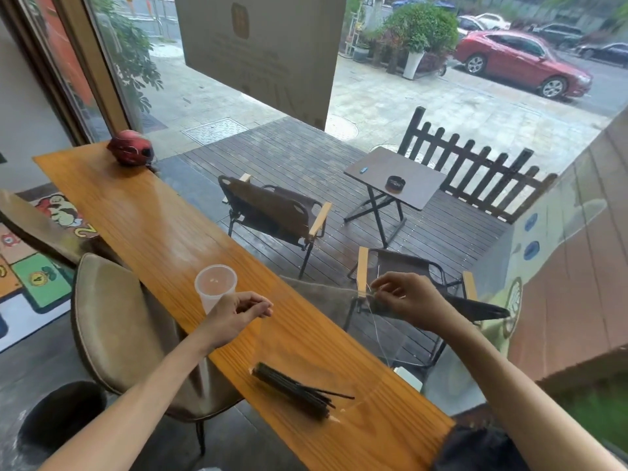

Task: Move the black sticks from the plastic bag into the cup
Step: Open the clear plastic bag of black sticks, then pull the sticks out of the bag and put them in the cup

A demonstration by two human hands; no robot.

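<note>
Head view — both hands (238, 309) pinch plastic bag (323, 338) over black sticks (294, 390).

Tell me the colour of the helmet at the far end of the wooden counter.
The helmet is red with a dark visor area, seen in the head view.

Bench (146, 212): I see a long narrow plank of orange wood along the window. On it: a clear cup (214, 287), upright, mid-length; black sticks (292, 385) in a plastic bag (339, 362), near end; a red helmet (131, 151), far end.
</note>
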